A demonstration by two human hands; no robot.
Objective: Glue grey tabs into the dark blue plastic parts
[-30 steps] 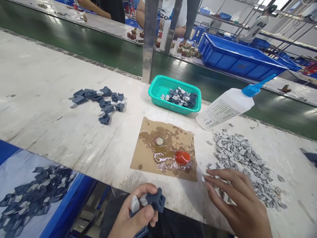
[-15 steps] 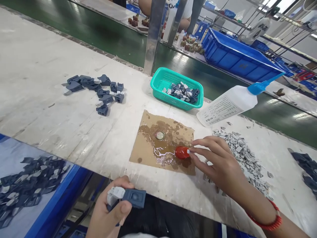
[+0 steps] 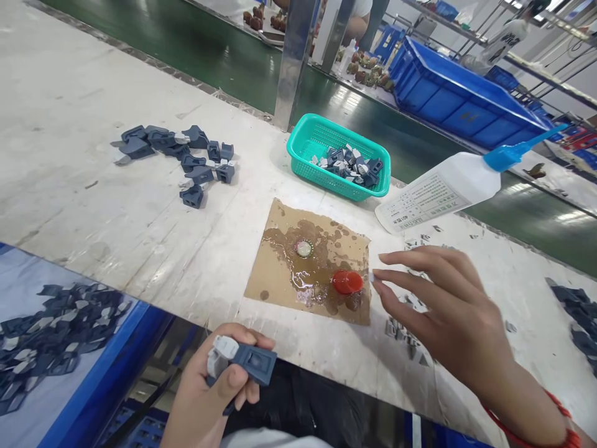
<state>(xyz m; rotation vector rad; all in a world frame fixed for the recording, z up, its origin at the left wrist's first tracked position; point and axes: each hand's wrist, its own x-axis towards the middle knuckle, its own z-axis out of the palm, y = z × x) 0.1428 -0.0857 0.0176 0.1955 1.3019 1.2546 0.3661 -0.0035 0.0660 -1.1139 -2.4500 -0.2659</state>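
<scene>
From where I stood, I saw the left hand at the near edge of the worktop, its fingers curled and thumb pressed over a blocky dark blue-grey plastic part with a light grey plastic piece at its left end. The right hand had its thumb and index finger nearly together, pinching a tiny whitish piece, the other fingers loosely spread. It hung just beside the right edge of a torn brown cardboard sheet, and a red bracelet circled its wrist.

On the cardboard lay a small glossy red plastic cap, and to its left a round pale disc with a crimped rim; clear, shiny liquid was pooled between them. Beyond stood a turquoise perforated plastic basket holding dark and light grey parts. To its right was a white plastic bottle, its blue nozzle pointing right. Small light grey pieces lay partly hidden behind the right hand. Dark blue-grey parts were clustered on the left.
</scene>
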